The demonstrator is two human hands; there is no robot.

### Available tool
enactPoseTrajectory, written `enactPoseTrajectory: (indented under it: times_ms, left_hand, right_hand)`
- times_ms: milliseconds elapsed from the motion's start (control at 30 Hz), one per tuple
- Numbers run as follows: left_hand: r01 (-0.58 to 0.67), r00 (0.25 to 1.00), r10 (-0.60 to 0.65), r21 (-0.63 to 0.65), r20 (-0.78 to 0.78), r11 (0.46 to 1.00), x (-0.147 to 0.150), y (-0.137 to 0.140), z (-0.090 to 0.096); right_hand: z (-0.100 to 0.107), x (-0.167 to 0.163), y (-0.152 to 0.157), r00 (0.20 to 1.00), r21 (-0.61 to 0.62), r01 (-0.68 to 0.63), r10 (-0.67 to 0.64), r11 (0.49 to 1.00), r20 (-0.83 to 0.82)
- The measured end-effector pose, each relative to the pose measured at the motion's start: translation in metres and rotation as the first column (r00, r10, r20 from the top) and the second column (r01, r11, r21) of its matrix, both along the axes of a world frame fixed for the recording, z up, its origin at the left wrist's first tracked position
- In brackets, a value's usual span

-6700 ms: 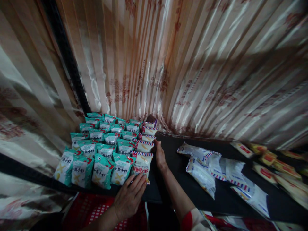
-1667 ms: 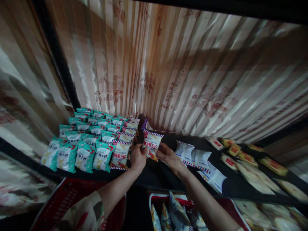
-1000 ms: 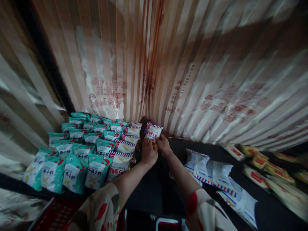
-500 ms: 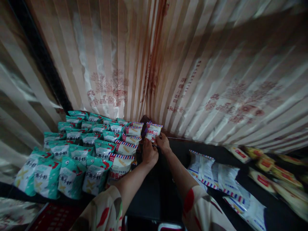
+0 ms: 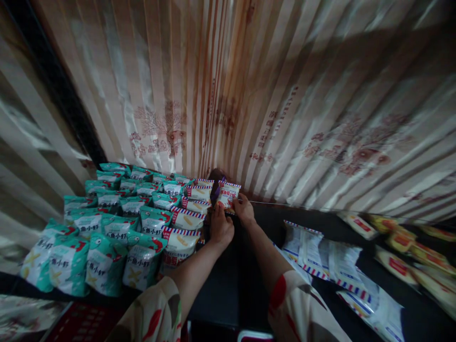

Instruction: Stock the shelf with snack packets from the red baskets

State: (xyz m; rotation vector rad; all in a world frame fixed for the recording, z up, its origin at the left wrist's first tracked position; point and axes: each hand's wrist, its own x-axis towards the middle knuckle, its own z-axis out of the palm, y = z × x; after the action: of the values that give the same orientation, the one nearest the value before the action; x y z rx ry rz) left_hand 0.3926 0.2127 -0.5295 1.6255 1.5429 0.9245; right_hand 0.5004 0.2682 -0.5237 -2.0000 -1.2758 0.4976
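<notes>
Since the view just under two seconds ago, we see the held packet (image 5: 228,192) moved deeper, from beside the front half of the striped column to near the back edge of the shelf (image 5: 217,285), just right of the column's rear; the left hand (image 5: 223,228) and right hand (image 5: 244,210) have gone with it. Against half a second ago, its face turns more toward us and its red lettering shows more fully. We count one packet held and five striped-edge packets (image 5: 178,244) in the column, the rearmost showing only its top. Four teal packets (image 5: 105,261) line the front edge on the left; the rows behind overlap too much for us to count surely. At least four pale packets (image 5: 308,249) lie on the right half, and at least five yellow-and-cream packs (image 5: 402,240) lie toward the right edge. Both our forearms reach in from the front edge. Our right thumb and fingers pinch the packet's right side; our left fingers touch its lower left, but the hand's back hides whether they pinch.
</notes>
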Motion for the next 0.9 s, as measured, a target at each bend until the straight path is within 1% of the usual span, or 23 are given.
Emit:
enactPoseTrajectory:
  times_ms: [200, 267, 367, 433, 500, 567, 667, 767, 833, 900]
  left_hand:
    - [-0.005, 1.000, 0.005, -0.029, -0.011, 1.000, 0.001, 0.001, 0.000]
    - [-0.009, 0.999, 0.008, -0.023, -0.037, 1.000, 0.000, -0.001, 0.001]
    - [-0.002, 0.995, 0.001, -0.004, -0.104, 1.000, -0.003, -0.005, 0.006]
    - [0.019, 0.988, -0.019, -0.002, -0.154, 1.000, -0.005, -0.010, 0.012]
    - [0.041, 0.984, -0.046, -0.033, -0.173, 0.999, -0.007, -0.018, 0.020]
    - [0.055, 0.985, -0.068, -0.084, -0.161, 0.995, -0.008, -0.027, 0.027]
    - [0.068, 0.988, -0.087, -0.145, -0.124, 0.987, -0.009, -0.044, 0.036]
    - [0.096, 0.991, -0.113, -0.199, -0.078, 0.975, -0.010, -0.062, 0.040]
    - [0.119, 0.991, -0.131, -0.234, -0.037, 0.965, -0.009, -0.075, 0.039]
    - [0.145, 0.989, -0.147, -0.267, 0.015, 0.953, -0.007, -0.088, 0.037]
  right_hand:
    - [0.003, -0.006, -0.001, 0.994, -0.039, -0.089, 0.091, 0.995, 0.053]
    - [0.003, -0.008, -0.002, 0.993, -0.046, -0.097, 0.100, 0.994, 0.067]
    - [0.003, -0.010, -0.005, 0.993, -0.044, -0.071, 0.075, 0.996, 0.091]
    - [0.005, -0.009, -0.012, 0.987, 0.003, -0.069, 0.068, 0.998, 0.144]
    - [0.010, -0.006, -0.025, 0.969, 0.099, -0.125, 0.100, 0.987, 0.225]
    - [0.017, 0.002, -0.046, 0.943, 0.199, -0.212, 0.147, 0.957, 0.299]
    - [0.030, 0.019, -0.092, 0.916, 0.273, -0.285, 0.177, 0.919, 0.361]
    - [0.035, 0.041, -0.147, 0.893, 0.264, -0.280, 0.149, 0.923, 0.425]
    - [0.031, 0.055, -0.182, 0.870, 0.223, -0.266, 0.135, 0.938, 0.474]
    - [0.022, 0.066, -0.212, 0.834, 0.175, -0.298, 0.167, 0.938, 0.526]
